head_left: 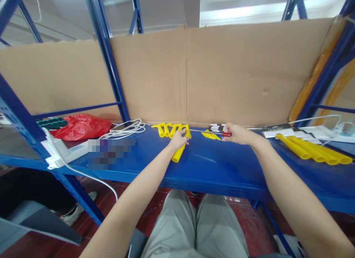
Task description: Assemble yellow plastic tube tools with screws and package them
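Note:
My left hand [179,139] is closed around a yellow tube [179,153] that has a crosspiece at its far end. In my right hand [236,133] is the red handle of a screwdriver [206,131]. The long metal shaft points left, and its tip reaches the far end of the tube; whether it sits in a screw is too small to tell. Several T-shaped yellow pieces [160,131] lie in a row left of my left hand. Small yellow parts [210,135] lie between my hands, below the shaft. Behind them are several white-and-black sticks [217,127].
Several yellow tubes [313,150] lie on the blue shelf [210,165] at right, beside a black-and-white box [277,130]. At left are a red plastic bag [83,126], a coiled white cable [124,129] and a white power strip [68,152]. Cardboard [235,73] walls the back.

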